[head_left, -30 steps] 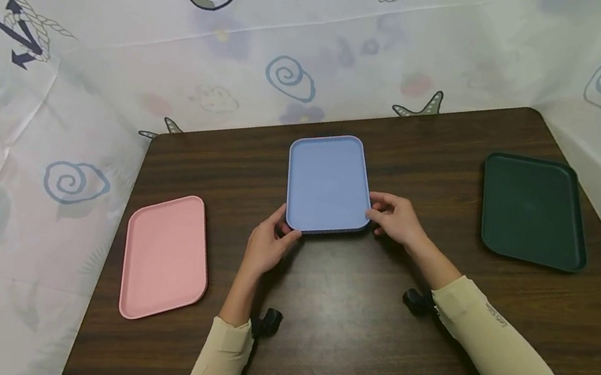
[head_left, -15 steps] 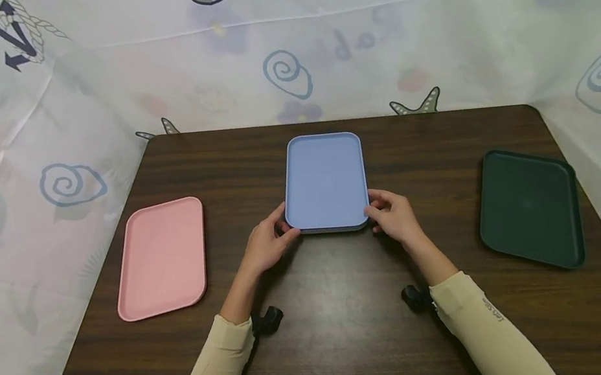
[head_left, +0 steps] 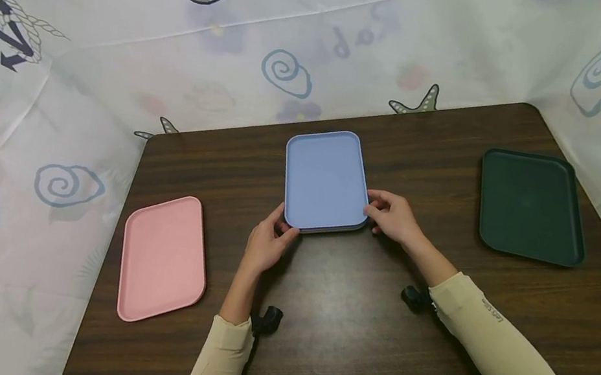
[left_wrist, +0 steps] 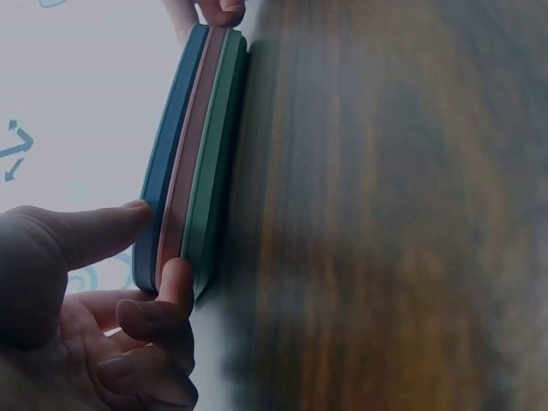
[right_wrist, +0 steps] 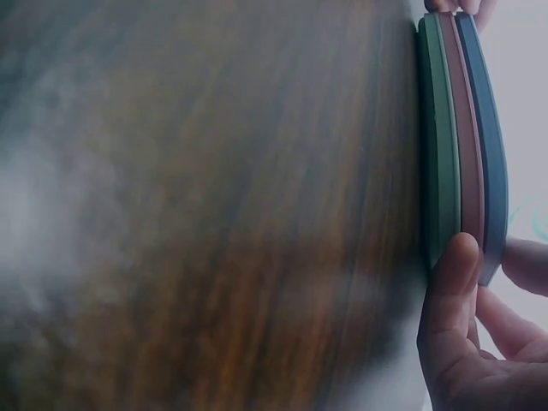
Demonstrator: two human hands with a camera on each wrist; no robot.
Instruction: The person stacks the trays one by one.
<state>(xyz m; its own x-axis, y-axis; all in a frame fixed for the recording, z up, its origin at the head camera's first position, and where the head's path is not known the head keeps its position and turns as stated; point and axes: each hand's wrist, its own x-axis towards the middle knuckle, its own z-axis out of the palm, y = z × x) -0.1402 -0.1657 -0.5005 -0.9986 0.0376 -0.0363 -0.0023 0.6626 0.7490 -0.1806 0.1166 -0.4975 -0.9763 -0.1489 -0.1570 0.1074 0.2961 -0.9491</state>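
A light blue rectangular tray (head_left: pixel 326 180) is the top one of a stack near the middle of the table. Under it, the wrist views show the edges of a pink tray (left_wrist: pixel 182 171) and a green tray (right_wrist: pixel 443 145). My left hand (head_left: pixel 266 244) holds the near left corner, its thumb against the blue rim and a fingertip at the pink and green edges. At the right side near the front corner, my right hand (head_left: pixel 395 217) grips the blue tray likewise, with one fingertip (right_wrist: pixel 458 257) at the lower edges.
A separate pink tray (head_left: pixel 165 260) lies on the brown wooden table (head_left: pixel 349 326) to the left. Another, dark green tray (head_left: pixel 533 207) lies at the right. A white patterned cloth (head_left: pixel 180 50) hangs behind the table's far edge.
Both hands stay at the same places on the blue tray. The head view has shifted slightly, and a grey strip of the stack's near edge shows a little more clearly.
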